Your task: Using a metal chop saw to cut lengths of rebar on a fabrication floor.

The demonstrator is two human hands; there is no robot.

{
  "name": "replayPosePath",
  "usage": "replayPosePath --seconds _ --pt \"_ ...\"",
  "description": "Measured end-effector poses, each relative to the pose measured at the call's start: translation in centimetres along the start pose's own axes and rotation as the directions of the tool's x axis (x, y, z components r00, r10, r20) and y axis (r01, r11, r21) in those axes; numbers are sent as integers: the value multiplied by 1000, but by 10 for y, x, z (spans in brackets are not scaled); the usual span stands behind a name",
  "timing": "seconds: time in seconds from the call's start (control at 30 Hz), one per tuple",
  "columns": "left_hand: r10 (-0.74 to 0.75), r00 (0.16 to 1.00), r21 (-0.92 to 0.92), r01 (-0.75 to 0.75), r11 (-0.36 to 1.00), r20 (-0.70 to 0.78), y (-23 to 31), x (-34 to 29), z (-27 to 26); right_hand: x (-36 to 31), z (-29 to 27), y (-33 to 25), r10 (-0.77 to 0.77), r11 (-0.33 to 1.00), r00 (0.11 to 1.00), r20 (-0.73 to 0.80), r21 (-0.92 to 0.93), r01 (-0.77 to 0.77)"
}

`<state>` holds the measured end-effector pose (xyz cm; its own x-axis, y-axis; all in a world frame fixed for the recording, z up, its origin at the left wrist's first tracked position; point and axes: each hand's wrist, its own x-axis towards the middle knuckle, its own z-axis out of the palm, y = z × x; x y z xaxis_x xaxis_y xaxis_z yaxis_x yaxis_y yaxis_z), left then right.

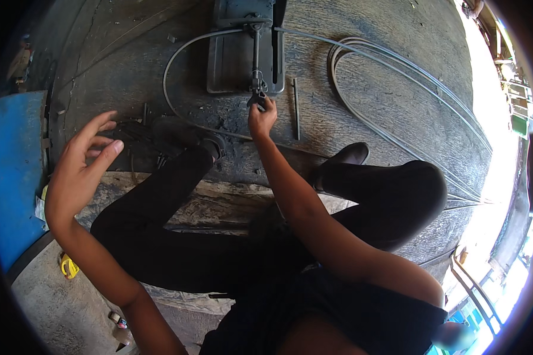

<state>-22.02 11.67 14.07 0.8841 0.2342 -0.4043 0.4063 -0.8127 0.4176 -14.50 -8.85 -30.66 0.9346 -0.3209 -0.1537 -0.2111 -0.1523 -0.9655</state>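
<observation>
My right hand (263,120) reaches forward with its fingers closed round a dark handle (256,97). That handle sits at the near end of a metal rod (256,56), which runs along a grey metal machine base (224,65). My fingers partly hide its shape. A thin metal cable or bar (170,62) bends in a loop to the left and meets the base near the rod's far end. Off to the left, my left hand (80,165) is raised in the air, fingers apart and holding nothing.
Coiled metal strands (349,89) spread over the worn floor to the right. A short metal bar (296,109) lies beside the base. A blue panel (15,171) stands at the left, a yellow object (69,267) below it. My bent legs frame the near side.
</observation>
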Motion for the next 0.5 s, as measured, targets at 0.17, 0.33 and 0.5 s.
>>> replayPosePath --seconds 0.17,0.33,0.5 --pt "-131 991 61 129 990 17 -19 10 -2 6 -28 5 678 19 521 519 696 -718" --pt "-126 992 96 124 988 13 -42 21 1 31 -11 22 407 -351 323 854 473 -808" --pt "-17 989 102 2 995 147 -71 64 41 19 2 13 568 111 501 653 543 -833"
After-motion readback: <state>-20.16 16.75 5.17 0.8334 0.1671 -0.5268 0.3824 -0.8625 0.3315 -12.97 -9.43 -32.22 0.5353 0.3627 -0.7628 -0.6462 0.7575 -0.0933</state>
